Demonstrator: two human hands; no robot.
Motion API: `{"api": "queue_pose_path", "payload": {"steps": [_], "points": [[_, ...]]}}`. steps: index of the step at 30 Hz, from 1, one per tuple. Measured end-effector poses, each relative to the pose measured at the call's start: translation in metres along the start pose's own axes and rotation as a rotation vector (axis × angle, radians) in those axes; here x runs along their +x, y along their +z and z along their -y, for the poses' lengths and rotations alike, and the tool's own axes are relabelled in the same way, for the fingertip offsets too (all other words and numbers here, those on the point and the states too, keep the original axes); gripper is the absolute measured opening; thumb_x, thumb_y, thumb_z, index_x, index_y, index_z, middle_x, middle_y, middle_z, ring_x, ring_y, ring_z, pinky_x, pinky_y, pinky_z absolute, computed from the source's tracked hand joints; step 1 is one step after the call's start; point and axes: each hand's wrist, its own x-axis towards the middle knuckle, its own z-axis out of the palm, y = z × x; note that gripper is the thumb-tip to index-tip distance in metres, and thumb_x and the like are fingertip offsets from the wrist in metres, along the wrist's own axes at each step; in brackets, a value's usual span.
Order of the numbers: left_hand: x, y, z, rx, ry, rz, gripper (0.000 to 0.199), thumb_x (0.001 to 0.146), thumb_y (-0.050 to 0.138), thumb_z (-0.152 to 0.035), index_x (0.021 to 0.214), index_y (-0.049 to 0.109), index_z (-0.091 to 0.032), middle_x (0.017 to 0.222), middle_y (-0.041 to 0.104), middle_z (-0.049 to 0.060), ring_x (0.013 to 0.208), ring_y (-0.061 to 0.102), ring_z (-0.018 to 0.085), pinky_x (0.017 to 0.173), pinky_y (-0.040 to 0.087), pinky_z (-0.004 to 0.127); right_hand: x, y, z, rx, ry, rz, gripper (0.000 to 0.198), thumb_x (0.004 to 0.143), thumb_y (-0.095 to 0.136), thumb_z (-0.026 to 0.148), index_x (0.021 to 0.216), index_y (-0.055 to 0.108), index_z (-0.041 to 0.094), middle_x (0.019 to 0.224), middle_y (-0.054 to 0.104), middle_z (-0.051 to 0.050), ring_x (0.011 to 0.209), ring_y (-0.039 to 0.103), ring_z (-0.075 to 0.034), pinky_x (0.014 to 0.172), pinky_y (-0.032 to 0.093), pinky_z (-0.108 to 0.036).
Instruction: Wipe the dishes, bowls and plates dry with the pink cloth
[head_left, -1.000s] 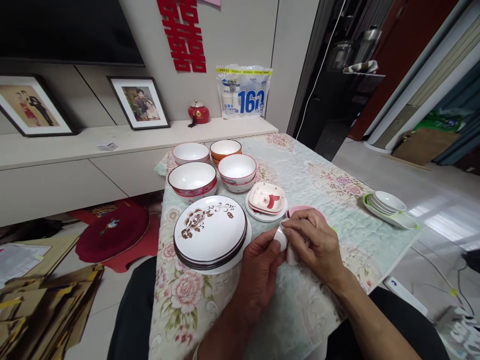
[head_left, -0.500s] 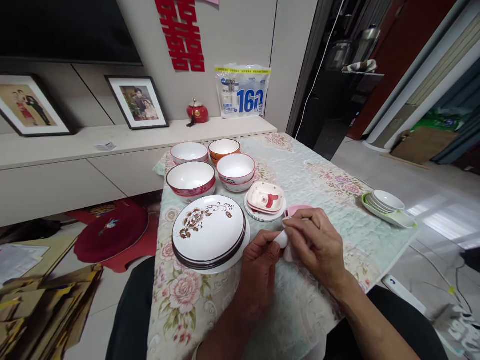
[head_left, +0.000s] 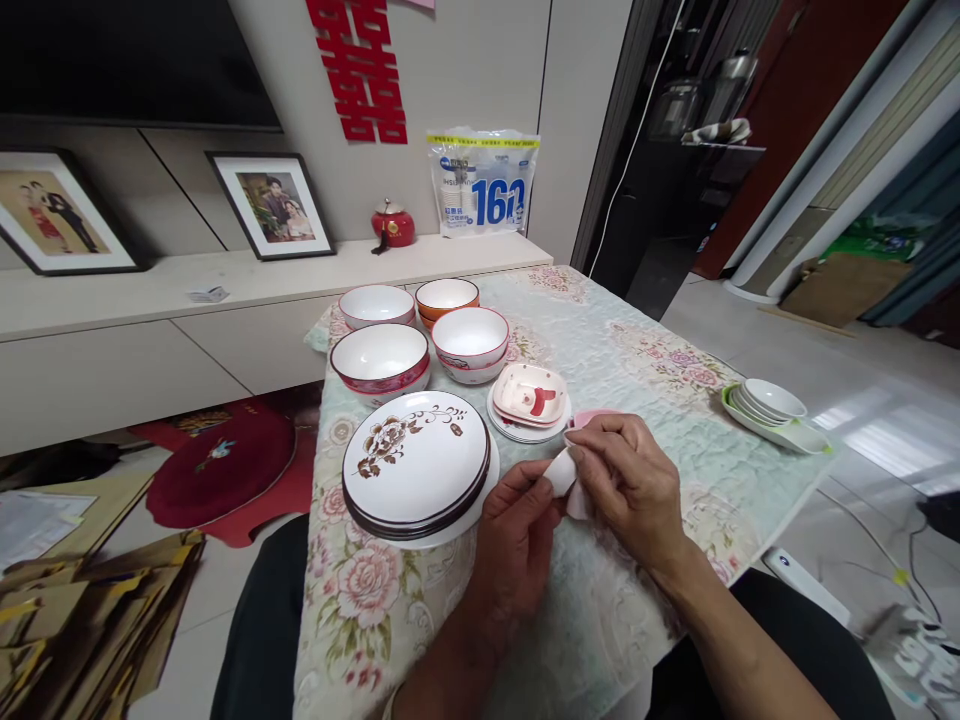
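Observation:
Over the near part of the table, my left hand pinches a small, smooth white spoon-like piece, partly hidden by the fingers. Its upper end meets the fingers of my right hand, which are closed around a pale pinkish cloth that hangs below them. Just behind my right hand a pink thing shows, mostly covered. Left of my hands stands a stack of white plates with a brown flower pattern. Small bear-pattern dishes lie on white plates beyond my fingers.
Several stacked bowls stand at the table's far left. Small white bowls sit on a green-edged dish near the right edge. A flowered cloth covers the table. Behind is a cabinet with frames, a red jar and a plastic package.
The white piece has tilted and shows more of its length between my hands. My right hand has shifted slightly left. The dishes have stayed put.

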Motion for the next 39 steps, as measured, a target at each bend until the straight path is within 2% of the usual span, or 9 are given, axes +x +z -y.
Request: {"api": "queue_pose_path", "payload": {"steps": [7,11,16,23,25,28,30,34,39], "points": [[0.002,-0.004,0.0,-0.032,-0.017,0.053,0.023,0.069,0.087,-0.024,0.09,0.081,-0.019,0.089,0.077,0.004,0.089,0.069,0.018,0.085,0.051,0.028,-0.002,-0.002,0.014,0.029,-0.184,0.156,0.02,0.095,0.06,0.015,0.11,0.071,0.021,0.1,0.066,-0.01,0.088,0.06,-0.023,0.072,0.051,-0.039],[0.003,-0.005,0.001,-0.063,-0.033,0.009,0.025,0.067,0.09,-0.027,0.089,0.081,-0.019,0.092,0.078,0.004,0.086,0.067,0.015,0.078,0.052,0.025,0.001,-0.002,0.002,0.015,-0.105,0.077,0.017,0.094,0.061,0.013,0.106,0.071,0.021,0.097,0.065,-0.008,0.09,0.062,-0.022,0.073,0.053,-0.039],[0.003,-0.005,0.003,-0.036,-0.012,0.016,0.022,0.072,0.087,-0.029,0.089,0.079,-0.019,0.094,0.076,0.004,0.086,0.065,0.015,0.079,0.052,0.026,0.001,0.001,0.0,0.015,0.001,-0.001,0.019,0.094,0.061,0.012,0.107,0.071,0.023,0.097,0.065,-0.008,0.093,0.064,-0.022,0.075,0.054,-0.04],[0.005,-0.01,0.002,-0.066,-0.026,0.022,0.025,0.072,0.087,-0.028,0.092,0.077,-0.017,0.095,0.076,0.006,0.091,0.068,0.018,0.087,0.052,0.03,-0.003,0.0,0.013,-0.023,-0.22,0.153,0.017,0.093,0.062,0.013,0.104,0.073,0.021,0.097,0.068,-0.009,0.082,0.058,-0.021,0.07,0.051,-0.038],[0.005,-0.01,0.002,-0.061,-0.035,0.024,0.026,0.071,0.087,-0.029,0.092,0.077,-0.017,0.096,0.076,0.006,0.09,0.067,0.018,0.084,0.053,0.03,-0.002,0.0,0.008,-0.013,-0.181,0.106,0.018,0.093,0.062,0.013,0.105,0.072,0.022,0.097,0.067,-0.009,0.086,0.06,-0.022,0.072,0.051,-0.038],[0.005,-0.009,0.001,-0.058,-0.016,0.034,0.025,0.07,0.088,-0.03,0.088,0.077,-0.017,0.094,0.074,0.005,0.086,0.065,0.018,0.079,0.054,0.031,0.001,-0.003,-0.002,0.042,-0.017,0.004,0.018,0.093,0.063,0.014,0.106,0.072,0.023,0.097,0.067,-0.008,0.091,0.064,-0.023,0.076,0.052,-0.039],[0.005,-0.008,0.001,-0.064,0.001,0.041,0.024,0.069,0.089,-0.03,0.085,0.077,-0.017,0.092,0.074,0.005,0.085,0.064,0.018,0.077,0.055,0.032,0.004,-0.007,-0.008,0.114,0.088,0.004,0.016,0.095,0.063,0.017,0.105,0.074,0.024,0.099,0.069,-0.007,0.094,0.066,-0.022,0.079,0.053,-0.039],[0.005,-0.01,-0.002,-0.102,-0.005,0.034,0.024,0.069,0.089,-0.028,0.085,0.075,-0.018,0.092,0.073,0.004,0.086,0.064,0.018,0.072,0.055,0.03,0.01,-0.021,-0.014,0.323,0.18,0.208,0.016,0.095,0.067,0.027,0.108,0.075,0.026,0.105,0.073,-0.006,0.103,0.067,-0.023,0.089,0.053,-0.039],[0.004,-0.011,-0.002,-0.106,-0.039,0.087,0.021,0.075,0.085,-0.032,0.086,0.073,-0.019,0.095,0.071,0.003,0.086,0.064,0.018,0.074,0.055,0.031,0.011,-0.036,-0.013,0.493,0.286,0.452,0.01,0.092,0.072,0.033,0.097,0.076,0.025,0.087,0.073,0.0,0.08,0.068,-0.017,0.072,0.053,-0.03]]}}
